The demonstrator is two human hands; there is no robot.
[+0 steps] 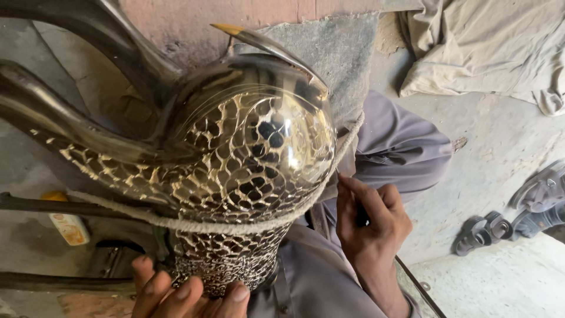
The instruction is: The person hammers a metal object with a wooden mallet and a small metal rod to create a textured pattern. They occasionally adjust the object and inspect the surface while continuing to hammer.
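Observation:
A large shiny metal vessel (247,141), shaped like a bird with curved neck-like pieces and a scale pattern cut into its round body, fills the middle of the view. A rope (235,225) runs around its lower body. My left hand (176,291) grips the narrow patterned base of the vessel from below. At the vessel's right side, my right hand (371,227) pinches a small dark tool whose tip rests near the vessel's edge by the rope. My grey trouser legs (394,147) lie beneath.
A beige cloth (488,47) lies crumpled at the top right on the concrete floor. Dark sandals (512,218) sit at the right. A small bottle with an orange cap (67,224) lies at the left beside dark metal bars (53,206).

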